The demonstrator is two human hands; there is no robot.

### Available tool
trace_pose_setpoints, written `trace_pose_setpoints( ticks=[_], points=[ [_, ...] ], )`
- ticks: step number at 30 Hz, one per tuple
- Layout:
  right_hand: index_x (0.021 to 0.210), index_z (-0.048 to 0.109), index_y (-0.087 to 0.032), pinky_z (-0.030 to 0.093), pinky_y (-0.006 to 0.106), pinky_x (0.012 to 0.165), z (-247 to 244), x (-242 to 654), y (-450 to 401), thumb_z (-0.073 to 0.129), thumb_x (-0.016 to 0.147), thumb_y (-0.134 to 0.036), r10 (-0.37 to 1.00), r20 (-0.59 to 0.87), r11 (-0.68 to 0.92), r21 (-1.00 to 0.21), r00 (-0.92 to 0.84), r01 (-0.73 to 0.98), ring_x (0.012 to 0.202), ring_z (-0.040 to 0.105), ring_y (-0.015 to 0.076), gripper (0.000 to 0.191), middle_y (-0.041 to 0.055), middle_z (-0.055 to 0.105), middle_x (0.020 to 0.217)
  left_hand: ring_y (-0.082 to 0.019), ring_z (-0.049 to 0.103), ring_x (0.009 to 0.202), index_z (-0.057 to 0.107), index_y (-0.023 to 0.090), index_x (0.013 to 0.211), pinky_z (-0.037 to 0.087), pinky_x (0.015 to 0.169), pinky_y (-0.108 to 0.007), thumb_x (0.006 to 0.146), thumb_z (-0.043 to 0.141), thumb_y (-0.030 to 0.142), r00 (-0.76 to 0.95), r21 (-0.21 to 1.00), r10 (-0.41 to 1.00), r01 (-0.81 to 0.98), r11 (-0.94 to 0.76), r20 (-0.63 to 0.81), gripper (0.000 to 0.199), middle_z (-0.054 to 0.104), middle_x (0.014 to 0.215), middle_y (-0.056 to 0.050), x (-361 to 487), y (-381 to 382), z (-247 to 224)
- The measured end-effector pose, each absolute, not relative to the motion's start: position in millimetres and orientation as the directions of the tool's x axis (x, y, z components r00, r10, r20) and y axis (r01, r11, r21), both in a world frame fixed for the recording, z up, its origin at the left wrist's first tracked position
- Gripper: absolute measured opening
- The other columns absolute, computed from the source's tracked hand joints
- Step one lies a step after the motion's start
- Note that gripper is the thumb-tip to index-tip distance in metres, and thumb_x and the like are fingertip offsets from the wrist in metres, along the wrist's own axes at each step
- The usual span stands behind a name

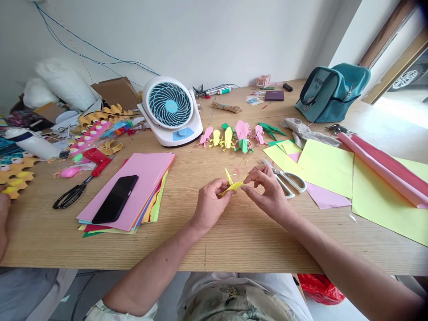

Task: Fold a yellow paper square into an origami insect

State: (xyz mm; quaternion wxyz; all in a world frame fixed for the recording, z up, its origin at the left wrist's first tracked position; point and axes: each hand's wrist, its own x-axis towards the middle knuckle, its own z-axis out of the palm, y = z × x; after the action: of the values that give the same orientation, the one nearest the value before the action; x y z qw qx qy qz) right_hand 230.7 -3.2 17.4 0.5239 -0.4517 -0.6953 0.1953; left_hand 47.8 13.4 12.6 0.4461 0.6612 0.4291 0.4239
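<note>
A small folded piece of yellow paper [236, 185], with a thin point sticking up, is held just over the table between both hands. My left hand [214, 198] pinches its left part between thumb and fingers. At the other end, my right hand [267, 191] grips the tip with thumb and forefinger. Silver scissors with white handles [291, 179] lie beside my right hand. Beyond the hands stands a row of folded paper figures in pink [243, 129], yellow [228, 138] and green [271, 129].
Left: a black phone [115, 199] on a stack of coloured paper [147, 167], black scissors [72, 196], a white fan [171, 109], and another person's arm [4, 223]. Right: yellow sheets [329, 167], a pink paper roll [381, 171], a grey cloth [306, 132], a teal bag [329, 96].
</note>
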Motion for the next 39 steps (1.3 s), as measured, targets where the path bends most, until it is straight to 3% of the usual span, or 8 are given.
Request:
trace_pose_setpoints(
  ticks=[5,13,23,34,39],
  points=[
    [0.085,0.063,-0.022,0.045,0.031,0.070,15,230,-2,0.065,0.086,-0.023,0.855,0.516,0.495,-0.784,-0.050,0.374,0.090,0.050,0.0187,0.003,0.0051,0.054,0.093,-0.017,0.070,0.087,0.066,0.016,0.092,0.056,0.072,-0.024,0.084,0.063,0.023,0.290,0.928,0.928,0.217,-0.303,0.235,0.011,0.072,0.093,-0.007,48,13,9],
    [0.079,0.057,-0.020,0.039,0.028,0.058,11,227,0,0.065,0.086,-0.030,0.959,0.281,0.280,-0.937,-0.026,0.207,0.062,0.049,0.0119,0.015,-0.0014,0.056,0.071,-0.016,0.069,0.084,0.066,0.017,0.089,0.055,0.074,-0.025,0.082,0.067,0.021,0.294,0.910,0.922,0.252,-0.329,0.252,0.008,0.070,0.089,-0.005,50,12,8],
    [0.081,0.057,-0.020,0.041,0.027,0.057,5,223,3,0.070,0.081,-0.042,0.974,0.227,0.227,-0.974,-0.002,0.020,0.062,0.052,0.0118,0.026,-0.0019,0.057,0.069,-0.017,0.068,0.088,0.066,0.017,0.092,0.056,0.078,-0.026,0.083,0.065,0.021,0.313,0.905,0.917,0.263,-0.334,0.247,0.010,0.069,0.090,-0.006,49,12,6],
    [0.084,0.058,-0.020,0.047,0.028,0.057,5,224,5,0.070,0.080,-0.046,0.970,0.242,0.242,-0.970,-0.011,0.017,0.063,0.056,0.0132,0.029,-0.0001,0.061,0.072,-0.014,0.066,0.074,0.064,0.013,0.085,0.058,0.064,-0.024,0.080,0.071,0.036,0.386,0.994,0.922,0.083,-0.066,0.029,0.024,0.069,0.082,-0.005,51,13,19],
    [0.087,0.059,-0.019,0.040,0.027,0.057,11,230,-3,0.064,0.086,-0.035,0.967,0.247,0.254,-0.930,-0.061,0.266,0.062,0.051,0.0117,0.017,-0.0006,0.060,0.073,-0.016,0.067,0.076,0.066,0.015,0.102,0.054,0.050,-0.019,0.081,0.068,0.034,0.445,0.975,0.893,0.218,-0.033,-0.069,0.028,0.068,0.091,-0.006,41,18,25]
  ],
)
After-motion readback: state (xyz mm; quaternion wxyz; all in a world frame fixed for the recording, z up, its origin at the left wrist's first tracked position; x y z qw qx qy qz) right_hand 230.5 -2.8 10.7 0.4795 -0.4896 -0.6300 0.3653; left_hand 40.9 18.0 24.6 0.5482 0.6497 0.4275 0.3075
